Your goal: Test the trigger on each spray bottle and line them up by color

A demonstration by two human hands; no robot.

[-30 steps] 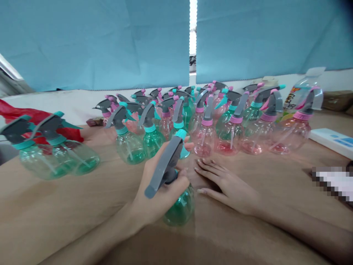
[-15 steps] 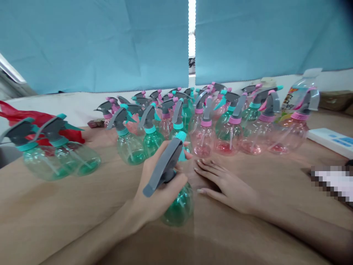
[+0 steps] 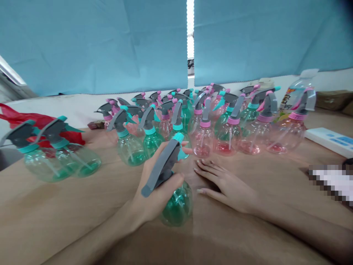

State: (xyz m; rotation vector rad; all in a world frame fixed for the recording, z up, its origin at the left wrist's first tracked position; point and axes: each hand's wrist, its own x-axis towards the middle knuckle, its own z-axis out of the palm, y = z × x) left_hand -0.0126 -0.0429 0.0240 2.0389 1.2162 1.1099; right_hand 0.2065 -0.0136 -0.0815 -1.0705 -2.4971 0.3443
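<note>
My left hand (image 3: 154, 184) is wrapped round the neck of a green spray bottle (image 3: 178, 206), which stands upright on the table (image 3: 110, 224) in front of me. Its grey head and turquoise nozzle point up and away from me, and the fingers partly hide its neck. To the right of that bottle, my right hand (image 3: 226, 186) lies flat on the tabletop with its fingers spread, holding nothing. Just beyond it stands a pink spray bottle (image 3: 202, 143).
Several green and pink spray bottles crowd the back; two green ones (image 3: 88, 162) stand at the left before a red plastic bag (image 3: 49, 114). At the right are a large clear bottle (image 3: 296, 92), a white box (image 3: 331, 140) and a blurred flat object (image 3: 333, 184).
The view has shifted very slightly. My left thumb and fingers have moved a little at the bottle's neck; my right hand looks unmoved.
</note>
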